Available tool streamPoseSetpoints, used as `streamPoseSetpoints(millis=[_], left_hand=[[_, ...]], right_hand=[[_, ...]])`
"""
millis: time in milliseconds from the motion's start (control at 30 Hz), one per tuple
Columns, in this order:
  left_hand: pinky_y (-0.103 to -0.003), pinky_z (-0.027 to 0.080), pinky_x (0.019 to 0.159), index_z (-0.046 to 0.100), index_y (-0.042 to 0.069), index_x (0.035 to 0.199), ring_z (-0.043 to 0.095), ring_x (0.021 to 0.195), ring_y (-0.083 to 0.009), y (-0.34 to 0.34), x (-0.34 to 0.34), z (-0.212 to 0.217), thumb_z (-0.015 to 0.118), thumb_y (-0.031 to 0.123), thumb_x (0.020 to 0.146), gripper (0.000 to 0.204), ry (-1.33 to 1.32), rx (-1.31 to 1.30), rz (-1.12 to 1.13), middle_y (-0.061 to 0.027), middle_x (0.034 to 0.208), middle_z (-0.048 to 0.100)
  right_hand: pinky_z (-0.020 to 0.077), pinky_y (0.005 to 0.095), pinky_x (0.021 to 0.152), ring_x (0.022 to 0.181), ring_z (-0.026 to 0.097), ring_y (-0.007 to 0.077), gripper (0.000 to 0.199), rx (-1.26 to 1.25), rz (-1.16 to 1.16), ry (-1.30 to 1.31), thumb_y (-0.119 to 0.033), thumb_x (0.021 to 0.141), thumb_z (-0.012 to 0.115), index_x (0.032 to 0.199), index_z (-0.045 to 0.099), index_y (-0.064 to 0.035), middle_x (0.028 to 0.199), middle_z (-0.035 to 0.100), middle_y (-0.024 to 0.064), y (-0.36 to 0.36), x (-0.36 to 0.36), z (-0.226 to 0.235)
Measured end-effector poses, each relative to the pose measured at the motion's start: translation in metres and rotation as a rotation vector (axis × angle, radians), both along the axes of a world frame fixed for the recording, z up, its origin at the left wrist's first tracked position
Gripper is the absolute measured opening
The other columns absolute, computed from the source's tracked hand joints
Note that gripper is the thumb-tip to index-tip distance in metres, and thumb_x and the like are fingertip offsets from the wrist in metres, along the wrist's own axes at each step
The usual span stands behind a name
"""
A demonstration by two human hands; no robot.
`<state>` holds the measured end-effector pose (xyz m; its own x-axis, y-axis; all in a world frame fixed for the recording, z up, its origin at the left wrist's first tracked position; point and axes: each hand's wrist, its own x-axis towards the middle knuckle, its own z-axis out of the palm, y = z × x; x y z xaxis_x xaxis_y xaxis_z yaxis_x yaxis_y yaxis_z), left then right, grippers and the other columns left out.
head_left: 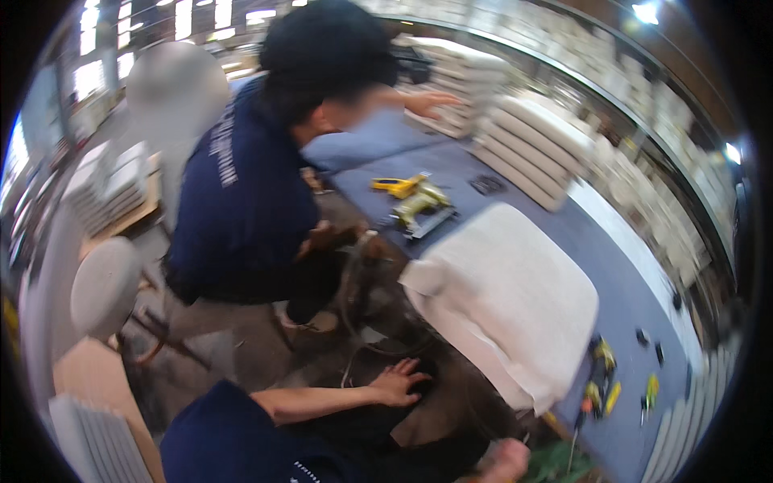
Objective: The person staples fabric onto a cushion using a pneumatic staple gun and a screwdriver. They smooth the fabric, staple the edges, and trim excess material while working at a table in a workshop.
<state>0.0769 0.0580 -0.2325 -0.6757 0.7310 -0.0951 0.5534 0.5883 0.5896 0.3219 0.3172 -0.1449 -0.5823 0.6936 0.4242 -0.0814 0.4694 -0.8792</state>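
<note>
Ok, you're resting L hand [398, 383] open, R hand [506, 462] blurred (grip unclear) nr upholstered seat pad [515, 294]; it's looking soft, prob light: edge-hold.

Bright windows [183, 19] upper left — glowing lamps [646, 13] upper right — dim floor [262, 358].

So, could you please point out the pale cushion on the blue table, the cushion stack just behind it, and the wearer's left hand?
Pale cushion [519, 294]: head view, middle of its upper face.
Cushion stack [525, 154]: head view, its front side.
Left hand [394, 384]: head view, back of the hand.
</note>
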Motion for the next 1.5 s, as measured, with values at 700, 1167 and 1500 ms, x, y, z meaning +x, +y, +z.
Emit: streamPoseSetpoints(millis=[700,1167,1500], left_hand=[[-0.076,-0.003,0.127,0.044,0.028,0.167,-0.001,0.166,-0.0547,0.042,-0.039,0.224,0.086,0.046,0.085,0.094,0.671,0.38,-0.293,-0.0258,0.181,0.01],[-0.058,0.03,0.128,0.052,0.023,0.161,0.044,0.154,-0.0352,0.165,-0.008,0.212,0.078,0.017,0.08,0.085,0.715,0.432,-0.522,-0.0137,0.166,0.049],[-0.056,0.026,0.132,0.051,0.025,0.163,0.035,0.162,-0.0351,0.125,-0.056,0.26,0.092,0.028,0.075,0.098,0.801,0.269,-0.584,-0.0119,0.173,0.042]], right_hand=[[0.0561,0.0447,0.086,0.093,0.075,0.0365,0.023,0.038,0.142,-0.4,-0.027,0.097,0.076,0.104,0.081,-0.0053,0.1,0.08,0.0156,-0.1,-0.057,-0.103],[0.0569,0.0313,0.077,0.084,0.074,0.0157,0.02,-0.408,0.15,-0.275,-0.015,0.107,0.068,0.118,0.076,0.0008,0.093,0.078,0.0086,-0.09,-0.037,-0.083],[0.0523,0.0283,0.08,0.082,0.063,0.0129,0.047,-0.606,0.294,0.24,-0.023,0.114,0.059,0.154,0.052,0.0007,0.09,0.07,0.0064,-0.076,-0.094,0.04]])
